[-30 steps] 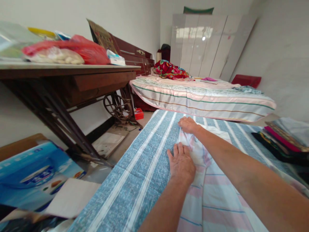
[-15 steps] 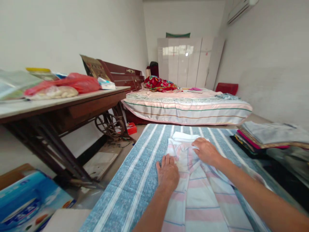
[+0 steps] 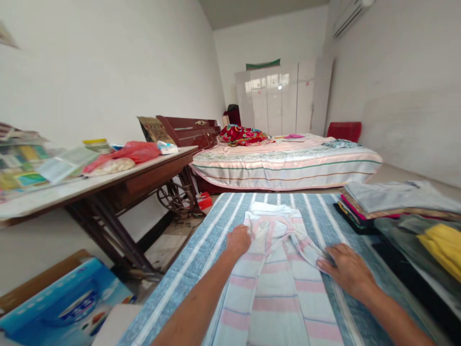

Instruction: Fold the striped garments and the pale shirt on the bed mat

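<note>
A pink-and-white striped garment (image 3: 277,283) lies flat on a blue striped cloth (image 3: 201,278) in front of me. My left hand (image 3: 238,240) rests curled on the garment's left edge near its top; whether it pinches the fabric I cannot make out. My right hand (image 3: 345,270) lies flat, fingers stretched out, on the garment's right edge where a fold of fabric sticks out sideways. The garment's white collar end (image 3: 268,209) points away from me.
A pile of folded clothes (image 3: 392,204) sits at the right, with a yellow piece (image 3: 444,247) nearer. A treadle sewing table (image 3: 108,182) with bags on top stands at the left. A bed (image 3: 284,161) lies ahead. A blue carton (image 3: 68,302) is at lower left.
My right hand has moved from the garment's top down to its right edge. My left hand has shifted slightly up along the left edge. The view has tilted upward.
</note>
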Motion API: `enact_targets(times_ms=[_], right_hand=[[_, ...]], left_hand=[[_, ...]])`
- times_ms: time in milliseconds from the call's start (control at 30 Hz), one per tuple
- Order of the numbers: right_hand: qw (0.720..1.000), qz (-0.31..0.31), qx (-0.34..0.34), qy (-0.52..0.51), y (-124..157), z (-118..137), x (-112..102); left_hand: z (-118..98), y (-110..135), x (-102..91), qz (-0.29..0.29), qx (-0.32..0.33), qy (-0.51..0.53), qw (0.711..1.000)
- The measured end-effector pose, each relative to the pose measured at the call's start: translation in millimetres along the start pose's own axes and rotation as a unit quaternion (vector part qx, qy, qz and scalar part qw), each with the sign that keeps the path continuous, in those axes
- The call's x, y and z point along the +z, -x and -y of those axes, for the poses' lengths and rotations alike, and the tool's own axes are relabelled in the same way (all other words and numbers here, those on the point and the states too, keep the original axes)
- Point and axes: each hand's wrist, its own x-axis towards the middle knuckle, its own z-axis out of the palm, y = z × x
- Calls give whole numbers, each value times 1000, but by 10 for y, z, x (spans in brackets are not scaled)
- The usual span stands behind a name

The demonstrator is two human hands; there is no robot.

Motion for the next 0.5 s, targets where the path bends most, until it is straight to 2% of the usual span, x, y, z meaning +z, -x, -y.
enact_targets(times_ms=[100,233,300,400,500], right_hand=[[999,-20,-26,-41,25,-5,72],[995,-47,-46,-71,47,17,60],[996,-39,-24,-78,58,32,-11],[996,-14,44,-75,62,29,-177],[989,8,77,-130,46,-9,-380]], left_hand=[[-55,-236,-12,-30,29,12,999],[-67,-466,110,-57,43,39,997],[-43,-531,184,-70,37,52,995],[-1,-586,286,-83,26,63,994],[18,-615,365,-92,32,66,993]])
